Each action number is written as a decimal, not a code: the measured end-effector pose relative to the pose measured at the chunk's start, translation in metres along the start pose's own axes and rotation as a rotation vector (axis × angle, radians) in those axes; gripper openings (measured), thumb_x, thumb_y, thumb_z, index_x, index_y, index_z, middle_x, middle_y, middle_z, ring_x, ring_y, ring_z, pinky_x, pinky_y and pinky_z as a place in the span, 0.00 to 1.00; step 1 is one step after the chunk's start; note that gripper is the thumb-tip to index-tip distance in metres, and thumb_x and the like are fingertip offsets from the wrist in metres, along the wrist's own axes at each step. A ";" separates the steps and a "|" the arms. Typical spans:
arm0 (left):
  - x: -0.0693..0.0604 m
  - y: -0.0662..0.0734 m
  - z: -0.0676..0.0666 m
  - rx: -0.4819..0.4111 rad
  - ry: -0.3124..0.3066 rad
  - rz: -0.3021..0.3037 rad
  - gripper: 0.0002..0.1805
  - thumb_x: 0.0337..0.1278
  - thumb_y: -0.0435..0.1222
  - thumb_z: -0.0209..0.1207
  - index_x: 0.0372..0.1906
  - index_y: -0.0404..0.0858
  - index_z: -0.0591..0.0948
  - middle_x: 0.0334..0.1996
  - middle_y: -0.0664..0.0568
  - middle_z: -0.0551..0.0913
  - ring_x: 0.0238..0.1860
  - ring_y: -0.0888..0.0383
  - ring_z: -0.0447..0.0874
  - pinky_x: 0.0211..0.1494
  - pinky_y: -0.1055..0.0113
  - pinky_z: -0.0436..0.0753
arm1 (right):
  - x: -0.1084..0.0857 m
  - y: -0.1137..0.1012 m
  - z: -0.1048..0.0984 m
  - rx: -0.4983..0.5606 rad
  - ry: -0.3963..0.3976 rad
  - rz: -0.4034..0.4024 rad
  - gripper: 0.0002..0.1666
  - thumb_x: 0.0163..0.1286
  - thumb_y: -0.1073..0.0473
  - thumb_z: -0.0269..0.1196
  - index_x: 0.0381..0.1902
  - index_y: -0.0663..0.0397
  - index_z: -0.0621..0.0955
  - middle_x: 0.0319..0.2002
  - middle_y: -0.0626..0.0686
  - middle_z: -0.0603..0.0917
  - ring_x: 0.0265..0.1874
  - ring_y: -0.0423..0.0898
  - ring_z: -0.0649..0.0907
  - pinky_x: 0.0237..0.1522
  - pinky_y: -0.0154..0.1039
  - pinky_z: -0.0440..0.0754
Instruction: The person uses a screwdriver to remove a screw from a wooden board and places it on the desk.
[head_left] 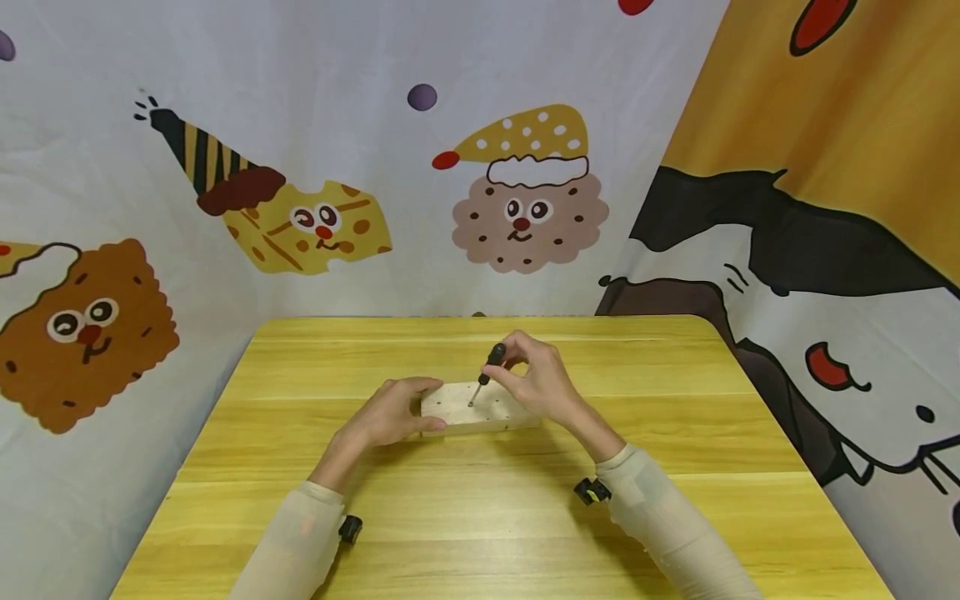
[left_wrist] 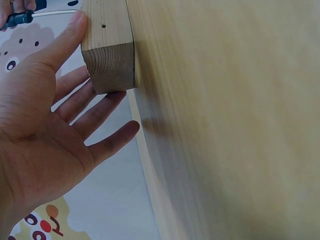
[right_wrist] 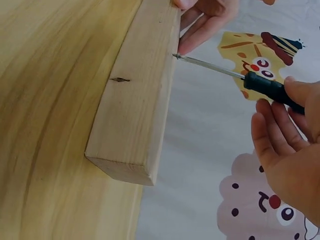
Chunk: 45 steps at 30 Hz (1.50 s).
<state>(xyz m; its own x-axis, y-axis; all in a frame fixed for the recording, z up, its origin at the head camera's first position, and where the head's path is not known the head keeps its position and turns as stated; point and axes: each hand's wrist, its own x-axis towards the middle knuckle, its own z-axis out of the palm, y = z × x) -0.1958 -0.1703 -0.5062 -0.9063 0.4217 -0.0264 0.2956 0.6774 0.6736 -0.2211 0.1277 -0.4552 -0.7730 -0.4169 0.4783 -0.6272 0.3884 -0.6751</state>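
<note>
A pale wooden block (head_left: 450, 408) lies lengthwise on the table, with small holes in its top face. My left hand (head_left: 386, 412) holds its left end, thumb on the near side and fingers behind. In the left wrist view the thumb presses the block (left_wrist: 107, 30) while the little finger stands apart from it. My right hand (head_left: 546, 383) grips the dark handle of a screwdriver (head_left: 495, 356), tilted with its handle up and to the right. Its metal shank runs down to a small screw (right_wrist: 175, 55) at the block's top face; how deep the screw sits is hard to tell.
The yellow wood-grain table (head_left: 480, 517) spreads around the block. A white curtain (head_left: 337, 83) with cartoon figures hangs behind it. Small black devices are strapped at both wrists, over pale sleeves (head_left: 292, 542).
</note>
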 end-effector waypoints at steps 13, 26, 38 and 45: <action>0.001 0.000 -0.001 0.022 0.004 0.007 0.41 0.67 0.51 0.79 0.79 0.37 0.81 0.76 0.42 0.85 0.77 0.42 0.84 0.80 0.42 0.84 | -0.001 0.000 -0.004 0.007 -0.090 0.023 0.18 0.80 0.69 0.71 0.64 0.61 0.85 0.46 0.57 0.94 0.46 0.53 0.94 0.60 0.50 0.96; 0.001 0.001 0.000 0.015 0.003 -0.002 0.41 0.67 0.50 0.79 0.79 0.38 0.81 0.77 0.42 0.84 0.78 0.42 0.83 0.82 0.41 0.82 | 0.002 -0.003 0.002 -0.124 -0.025 -0.130 0.23 0.79 0.61 0.74 0.67 0.61 0.86 0.45 0.55 0.93 0.41 0.49 0.93 0.48 0.45 0.96; 0.000 0.001 -0.001 -0.003 -0.005 -0.014 0.41 0.68 0.50 0.79 0.79 0.38 0.81 0.77 0.42 0.84 0.79 0.41 0.82 0.82 0.40 0.81 | 0.004 -0.003 0.007 -0.131 0.002 -0.184 0.24 0.77 0.65 0.75 0.67 0.65 0.86 0.43 0.56 0.92 0.39 0.49 0.94 0.41 0.42 0.94; 0.000 0.000 -0.001 -0.003 -0.002 -0.004 0.41 0.68 0.49 0.79 0.79 0.38 0.81 0.77 0.42 0.84 0.78 0.41 0.83 0.82 0.40 0.82 | 0.005 -0.004 0.006 -0.098 -0.025 -0.166 0.27 0.78 0.71 0.71 0.72 0.66 0.82 0.47 0.58 0.92 0.42 0.51 0.94 0.50 0.49 0.97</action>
<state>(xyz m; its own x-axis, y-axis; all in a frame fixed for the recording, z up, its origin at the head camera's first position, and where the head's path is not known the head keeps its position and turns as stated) -0.1962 -0.1705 -0.5052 -0.9067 0.4207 -0.0306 0.2915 0.6773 0.6756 -0.2217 0.1188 -0.4535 -0.6566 -0.5013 0.5635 -0.7529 0.3905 -0.5298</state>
